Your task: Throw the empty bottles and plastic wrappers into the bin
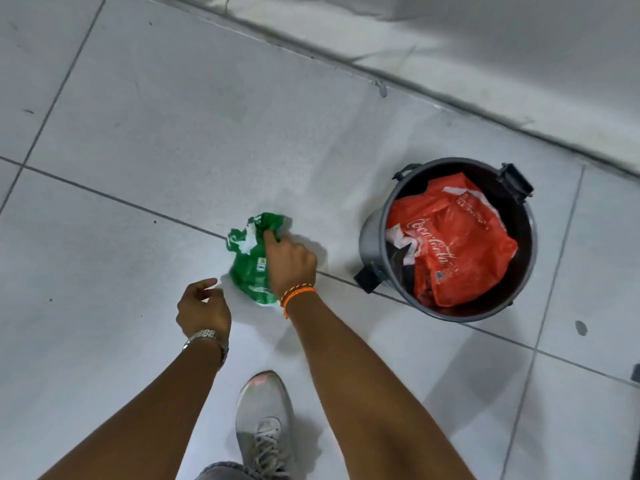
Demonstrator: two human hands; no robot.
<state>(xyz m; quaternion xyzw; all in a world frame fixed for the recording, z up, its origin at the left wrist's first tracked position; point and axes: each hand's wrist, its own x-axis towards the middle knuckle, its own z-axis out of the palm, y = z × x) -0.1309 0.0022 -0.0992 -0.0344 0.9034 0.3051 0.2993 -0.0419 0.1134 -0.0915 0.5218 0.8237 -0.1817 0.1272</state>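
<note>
Green wrapper (250,268): crumpled plastic lying on the white tiled floor (138,133), just left of the bin and across a grout line.
Right hand (289,263): on top of the wrapper, fingers curled down into its right edge; whether the plastic is truly pinched I cannot tell, since the fingertips are hidden under the hand.
Left hand (204,308): near the wrapper's lower left corner but apart from it, fingers loosely curled with thumb and forefinger close together; a small pale scrap may sit between them, too small to be sure.
Bin (372,237): grey round pail, lid off or swung away, standing to the right of the wrapper; a red Coca-Cola wrapper (457,244) already fills much of the opening.
Risk, loose grip: thin slippery film could slide out of a partial hold during the lift and drop back on the tiles.
Risk, full bin: the red plastic sits high, so a light toss could let the green one rest on top or spill over the rim.
Risk, footing: the grey sneaker (265,424) stands close behind, and stray film underfoot would be slick.
</note>
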